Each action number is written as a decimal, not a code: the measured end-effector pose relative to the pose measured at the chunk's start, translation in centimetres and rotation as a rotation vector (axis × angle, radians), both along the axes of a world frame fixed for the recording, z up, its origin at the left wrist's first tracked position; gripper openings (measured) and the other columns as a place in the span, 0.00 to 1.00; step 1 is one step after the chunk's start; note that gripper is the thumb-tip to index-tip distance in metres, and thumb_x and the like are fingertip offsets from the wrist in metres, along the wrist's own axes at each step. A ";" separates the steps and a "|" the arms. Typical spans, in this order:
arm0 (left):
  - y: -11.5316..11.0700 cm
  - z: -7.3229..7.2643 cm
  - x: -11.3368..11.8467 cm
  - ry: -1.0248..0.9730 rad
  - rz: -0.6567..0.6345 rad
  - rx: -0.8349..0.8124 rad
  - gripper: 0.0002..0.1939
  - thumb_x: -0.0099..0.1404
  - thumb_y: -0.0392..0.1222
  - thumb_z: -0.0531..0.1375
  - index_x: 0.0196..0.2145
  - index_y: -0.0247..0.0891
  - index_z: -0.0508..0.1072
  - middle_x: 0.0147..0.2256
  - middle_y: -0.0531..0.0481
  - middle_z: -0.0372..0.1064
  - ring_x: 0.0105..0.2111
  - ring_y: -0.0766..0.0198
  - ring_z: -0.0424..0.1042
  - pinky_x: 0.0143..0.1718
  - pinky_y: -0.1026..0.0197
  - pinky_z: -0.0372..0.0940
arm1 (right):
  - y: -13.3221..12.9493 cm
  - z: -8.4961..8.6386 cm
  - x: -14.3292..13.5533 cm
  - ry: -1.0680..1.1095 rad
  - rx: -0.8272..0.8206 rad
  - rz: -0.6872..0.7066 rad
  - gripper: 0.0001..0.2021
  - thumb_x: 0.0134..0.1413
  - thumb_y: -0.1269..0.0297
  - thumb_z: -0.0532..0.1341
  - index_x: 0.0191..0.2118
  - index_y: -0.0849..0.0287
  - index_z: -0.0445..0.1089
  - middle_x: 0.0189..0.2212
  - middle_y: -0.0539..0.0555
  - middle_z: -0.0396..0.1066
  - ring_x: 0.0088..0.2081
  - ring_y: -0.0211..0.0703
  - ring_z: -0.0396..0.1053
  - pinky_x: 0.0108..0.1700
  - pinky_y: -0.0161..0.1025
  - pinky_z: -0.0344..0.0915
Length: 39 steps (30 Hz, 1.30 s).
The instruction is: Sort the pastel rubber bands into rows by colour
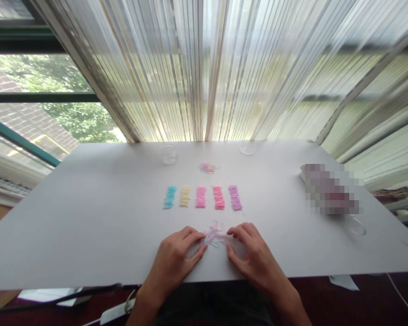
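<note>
A loose pile of small pastel pieces (215, 235), pink, lilac and pale blue, lies near the front edge of the white table. My left hand (179, 253) touches the pile from the left, its thumb and fingers apart. On the right side my right hand (251, 253) rests against the pile, thumb and fingertips also spread. Beyond the hands stand five neat strips in a row: teal (169, 197), yellow (185, 196), pink (201, 197), coral pink (218, 198) and purple (235, 198). Farther back is a small mixed-colour heap (208, 168).
Near the back of the table (88, 203) are a clear round container (169, 155) and a clear round lid (248, 149). A blurred-out object (329, 190) lies at the right, with a clear loop (356, 225) beside it. Striped curtains (197, 68) hang behind.
</note>
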<state>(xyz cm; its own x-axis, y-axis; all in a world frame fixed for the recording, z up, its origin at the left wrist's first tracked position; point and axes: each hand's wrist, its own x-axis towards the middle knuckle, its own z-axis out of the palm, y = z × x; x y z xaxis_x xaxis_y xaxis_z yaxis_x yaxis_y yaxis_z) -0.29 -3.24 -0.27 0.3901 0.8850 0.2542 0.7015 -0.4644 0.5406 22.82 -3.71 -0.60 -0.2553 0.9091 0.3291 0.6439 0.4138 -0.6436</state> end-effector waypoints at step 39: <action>2.1 0.5 1.0 -0.442 -0.106 -0.176 0.04 0.70 0.38 0.63 0.40 0.39 0.80 0.34 0.50 0.76 0.25 0.70 0.66 0.26 0.68 0.64 | 1.5 -0.7 -1.2 0.241 0.077 0.126 0.05 0.66 0.70 0.62 0.44 0.54 0.75 0.36 0.53 0.74 0.40 0.44 0.73 0.42 0.39 0.73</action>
<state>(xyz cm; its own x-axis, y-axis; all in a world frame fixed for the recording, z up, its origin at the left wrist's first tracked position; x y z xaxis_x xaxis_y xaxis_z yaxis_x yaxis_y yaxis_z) 0.66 -1.17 0.20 0.3684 0.8909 0.2656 0.3407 -0.3952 0.8531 21.60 -2.19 -1.32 -0.2710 0.8449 0.4612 0.4167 0.5349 -0.7350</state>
